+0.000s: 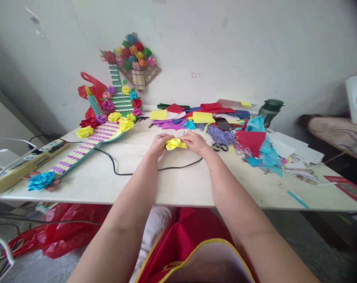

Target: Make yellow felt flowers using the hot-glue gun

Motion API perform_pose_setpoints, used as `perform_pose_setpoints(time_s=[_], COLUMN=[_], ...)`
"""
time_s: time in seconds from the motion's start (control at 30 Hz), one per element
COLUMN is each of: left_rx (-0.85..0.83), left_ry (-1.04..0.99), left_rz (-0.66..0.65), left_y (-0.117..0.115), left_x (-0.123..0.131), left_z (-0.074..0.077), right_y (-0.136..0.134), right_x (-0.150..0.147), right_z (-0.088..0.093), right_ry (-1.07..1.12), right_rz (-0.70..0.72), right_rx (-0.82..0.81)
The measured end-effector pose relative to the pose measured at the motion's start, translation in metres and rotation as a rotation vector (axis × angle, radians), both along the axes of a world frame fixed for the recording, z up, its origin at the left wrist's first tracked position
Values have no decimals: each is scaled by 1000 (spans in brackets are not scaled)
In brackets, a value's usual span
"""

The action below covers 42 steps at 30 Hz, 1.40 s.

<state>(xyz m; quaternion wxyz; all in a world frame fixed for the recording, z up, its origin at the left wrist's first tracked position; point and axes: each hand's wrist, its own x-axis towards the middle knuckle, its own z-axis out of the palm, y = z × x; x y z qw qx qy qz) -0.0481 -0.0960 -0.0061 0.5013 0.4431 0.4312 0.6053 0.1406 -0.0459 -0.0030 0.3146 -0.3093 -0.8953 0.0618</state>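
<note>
Nearest, both forearms reach over the counter point(178, 184). The left hand point(158, 144) and right hand point(195, 142) meet above a black cable point(116, 167), fingers closed on a yellow paper flower point(174, 144) between them. Beyond lie scissors point(220, 147) and coloured paper sheets point(184, 116)

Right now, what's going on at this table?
A person sits at a white table, pinching a yellow flower of paper between the left hand and right hand. A black cable crosses the table under the forearms. A pair of scissors lies just right of the right hand, beside a pile of paper scraps. On the left, a striped board carries more paper flowers.
</note>
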Motion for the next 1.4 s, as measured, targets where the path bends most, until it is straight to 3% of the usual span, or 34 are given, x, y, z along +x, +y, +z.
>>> perform_pose_setpoints(time_s=[0.23,0.53,1.4], left_rx=[-12,-20,-8], left_ry=[-10,21,90], left_rz=[-29,-31,-81], left_y=[-2,-4,-3], left_x=[-3,-1,-2], left_z=[1,4,1], right_y=[3,0,-17], right_x=[0,0,-5], right_z=[-1,1,11], right_ry=[66,7,-38], right_rz=[51,-20,-117], right_rx=[-38,-77,28])
